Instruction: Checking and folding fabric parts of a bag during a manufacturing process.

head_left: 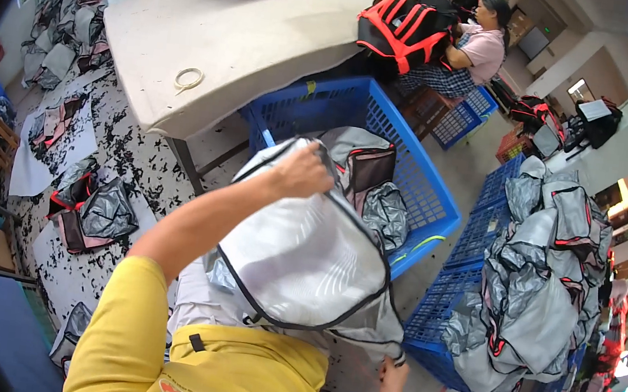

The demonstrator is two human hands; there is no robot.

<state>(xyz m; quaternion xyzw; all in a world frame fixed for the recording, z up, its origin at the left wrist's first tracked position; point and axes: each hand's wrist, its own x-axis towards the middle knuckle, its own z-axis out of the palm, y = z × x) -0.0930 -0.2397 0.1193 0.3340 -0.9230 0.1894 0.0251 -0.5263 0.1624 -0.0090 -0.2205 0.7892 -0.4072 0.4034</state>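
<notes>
A silver-grey sewn bag liner (306,262) with black-bound edges is stretched in front of my body. My left hand (303,171) is closed on its upper edge, above the rim of an open blue plastic crate (429,183). Down at the lower right, my right hand (392,378) pinches the liner's black-edged corner. Inside the crate, partly hidden behind the held piece, lie more liners (382,212) in silver and dark mesh with red trim.
A cloth-covered table (247,39) holds a tape ring (189,79). At right, stacked blue crates (441,306) overflow with silver liners (535,278). A seated person (483,48) handles a red-and-black backpack (409,27). Black scraps and liners (104,209) litter the left floor.
</notes>
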